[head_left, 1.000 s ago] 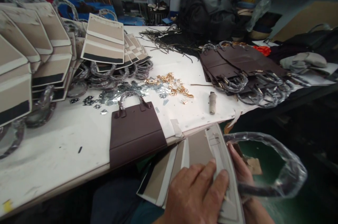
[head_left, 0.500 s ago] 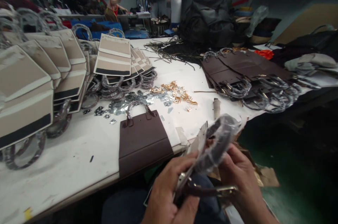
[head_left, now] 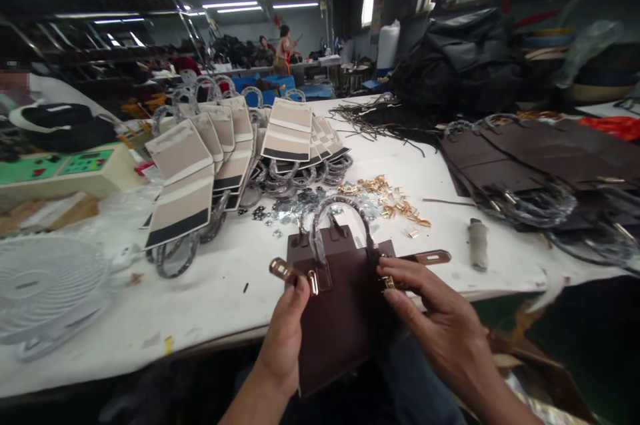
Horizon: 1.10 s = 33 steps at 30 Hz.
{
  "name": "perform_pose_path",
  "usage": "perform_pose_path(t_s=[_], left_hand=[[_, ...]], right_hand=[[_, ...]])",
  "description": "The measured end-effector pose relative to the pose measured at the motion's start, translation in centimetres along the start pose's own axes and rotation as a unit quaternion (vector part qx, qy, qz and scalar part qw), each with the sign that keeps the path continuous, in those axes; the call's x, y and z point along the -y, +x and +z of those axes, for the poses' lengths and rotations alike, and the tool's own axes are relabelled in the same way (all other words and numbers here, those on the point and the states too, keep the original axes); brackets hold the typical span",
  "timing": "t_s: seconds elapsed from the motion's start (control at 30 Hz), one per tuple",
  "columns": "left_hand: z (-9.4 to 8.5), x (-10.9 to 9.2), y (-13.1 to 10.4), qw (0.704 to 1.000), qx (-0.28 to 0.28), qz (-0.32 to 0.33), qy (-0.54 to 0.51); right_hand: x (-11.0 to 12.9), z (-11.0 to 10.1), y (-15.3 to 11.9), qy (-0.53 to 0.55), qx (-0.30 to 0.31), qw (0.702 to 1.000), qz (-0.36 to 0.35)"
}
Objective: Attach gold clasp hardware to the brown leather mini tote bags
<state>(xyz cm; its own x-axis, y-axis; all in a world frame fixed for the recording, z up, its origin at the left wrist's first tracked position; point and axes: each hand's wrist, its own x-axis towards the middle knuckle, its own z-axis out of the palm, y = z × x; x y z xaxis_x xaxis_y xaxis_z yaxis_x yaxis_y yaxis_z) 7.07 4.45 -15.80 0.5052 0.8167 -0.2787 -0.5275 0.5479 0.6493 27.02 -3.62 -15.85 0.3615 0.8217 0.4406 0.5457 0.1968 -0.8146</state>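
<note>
A dark brown handbag panel (head_left: 345, 318) with a plastic-wrapped handle (head_left: 345, 201) is held upright before me. My left hand (head_left: 283, 331) grips its left edge, thumb in front, by a gold metal loop (head_left: 313, 283) and a strap end with a gold plate (head_left: 281, 269). On the other side, my right hand (head_left: 440, 315) has its thumb and fingers around a small gold metal fitting (head_left: 389, 283) at the panel's right edge. A second strap end (head_left: 430, 257) with gold trim sticks out behind those fingers. Another brown panel (head_left: 320, 238) lies on the table behind, partly hidden.
Beige-backed panels (head_left: 183, 171) with wrapped handles are piled at the left. Gold fittings (head_left: 400, 201) and silver plates (head_left: 305, 205) lie mid-table. Brown panels (head_left: 520, 151) are stacked right, near a grey cylindrical object (head_left: 478, 245). A white fan (head_left: 50, 285) is at far left.
The handbag panel has turned from edge-on to front-facing, with its handle up. My hands have moved apart to its two sides. The view has swung left.
</note>
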Motion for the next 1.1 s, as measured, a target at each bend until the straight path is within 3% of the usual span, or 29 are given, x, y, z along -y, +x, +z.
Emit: perform_pose_path(t_s=[0.17,0.27,0.4,0.57,0.7,0.77,0.87,0.93,1.1], left_hand=[[-1.1,-1.3,1.5,0.987,0.074,-0.115,-0.081],[-2.0,-2.3,2.6,0.981,0.101,-0.134,-0.1],[-3.7,-3.9,4.3,0.983,0.083,-0.127,-0.103],[-6.2,-5.5,6.9,0.986,0.035,-0.129,-0.101],[-8.3,-6.1,8.8,0.99,-0.005,-0.092,-0.103],[-9.3,-6.3,9.5,0.99,-0.024,-0.074,-0.115],[-10.3,-6.3,10.0,0.988,-0.032,-0.071,-0.137],[-10.8,-6.1,10.1,0.986,-0.035,-0.071,-0.147],[-11.2,-5.9,10.2,0.984,-0.048,-0.073,-0.155]], right_hand=[[-1.3,1.4,1.4,0.029,0.018,0.999,0.038],[-2.2,2.3,3.0,0.096,0.044,0.989,0.107],[-3.2,4.0,5.7,0.212,0.098,0.948,0.215],[-3.9,7.2,9.6,0.244,0.135,0.927,0.25],[-4.6,10.5,12.8,0.244,0.177,0.923,0.241],[-5.1,12.0,14.2,0.208,0.179,0.939,0.207],[-6.2,14.0,15.5,0.1,0.136,0.984,0.055],[-7.2,14.9,15.6,0.041,0.111,0.993,-0.02],[-8.9,15.3,14.8,-0.022,0.103,0.993,0.054]])
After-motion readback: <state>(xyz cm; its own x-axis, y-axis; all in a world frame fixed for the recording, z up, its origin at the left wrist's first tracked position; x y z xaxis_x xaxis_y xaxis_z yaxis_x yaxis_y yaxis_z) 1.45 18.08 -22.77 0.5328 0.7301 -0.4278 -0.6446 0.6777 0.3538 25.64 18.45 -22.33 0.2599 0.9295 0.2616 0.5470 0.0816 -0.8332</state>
